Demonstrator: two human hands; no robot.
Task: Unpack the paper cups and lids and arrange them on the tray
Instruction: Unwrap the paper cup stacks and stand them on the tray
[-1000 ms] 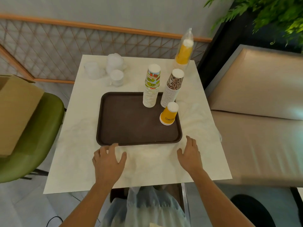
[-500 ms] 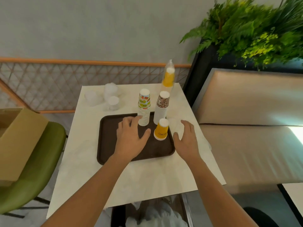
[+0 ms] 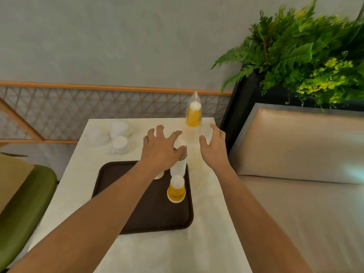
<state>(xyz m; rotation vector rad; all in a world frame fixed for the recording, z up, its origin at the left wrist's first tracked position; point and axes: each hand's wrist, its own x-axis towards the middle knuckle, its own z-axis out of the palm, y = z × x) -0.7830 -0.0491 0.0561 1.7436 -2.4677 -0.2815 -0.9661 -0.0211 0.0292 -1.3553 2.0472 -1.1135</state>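
While both arms reach out over the white bench (image 3: 206, 223), the left hand (image 3: 160, 149) hangs with its fingers spread wide in front of two cup stacks at the far edge of the brown tray (image 3: 145, 219), holding nothing. It hides most of the left stack, of which only the base shows; the right one, the patterned cup stack (image 3: 179, 162), shows a brown-speckled top cup above white rims. The right hand (image 3: 213, 146) is likewise open and empty, fingers apart, just right of a plastic-wrapped sleeve of orange cups (image 3: 193, 118) that stands upright at the bench's far right corner, off the tray. Near the tray's right edge a single orange cup (image 3: 176, 192) sits upside down; dark print runs along its lower band, too blurred to read. White lids (image 3: 118, 137) lie in a loose cluster at the far left of the bench.
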